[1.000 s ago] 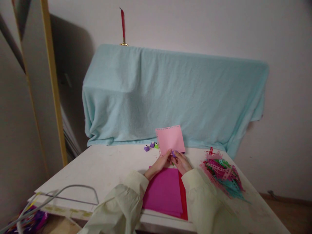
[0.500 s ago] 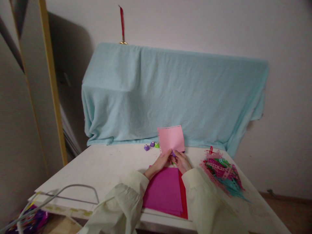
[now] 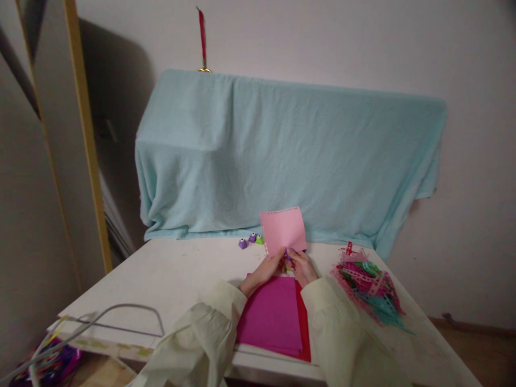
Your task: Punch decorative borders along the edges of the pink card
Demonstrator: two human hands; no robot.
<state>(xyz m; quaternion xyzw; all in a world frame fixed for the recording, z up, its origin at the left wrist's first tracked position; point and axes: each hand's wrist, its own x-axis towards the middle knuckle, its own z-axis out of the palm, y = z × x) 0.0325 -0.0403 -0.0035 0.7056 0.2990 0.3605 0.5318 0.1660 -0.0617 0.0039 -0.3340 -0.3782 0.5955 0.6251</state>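
Note:
A square of pink paper (image 3: 283, 230) is held up over the middle of the table, small punched patterns running along its far and left edges. At its near edge sits a small purple craft punch (image 3: 287, 255), mostly covered by fingers. My left hand (image 3: 269, 270) is closed on the pink paper, its thumb beside the punch. My right hand (image 3: 302, 266) is closed around the punch, thumb on top. Just below the hands lies a stack of magenta paper (image 3: 271, 317), with red paper (image 3: 305, 328) showing from under its right side. A bit of green shows beneath the fingers.
Purple and green craft punches (image 3: 252, 238) stand at the back of the white table (image 3: 181, 274). A heap of punched paper strips (image 3: 373, 287) lies on the right. A grey metal frame (image 3: 133, 307) crosses the front left corner. Behind hangs a light blue cloth (image 3: 282, 156).
Both hands stay in nearly the same place around the punch. The pink paper has shifted very slightly.

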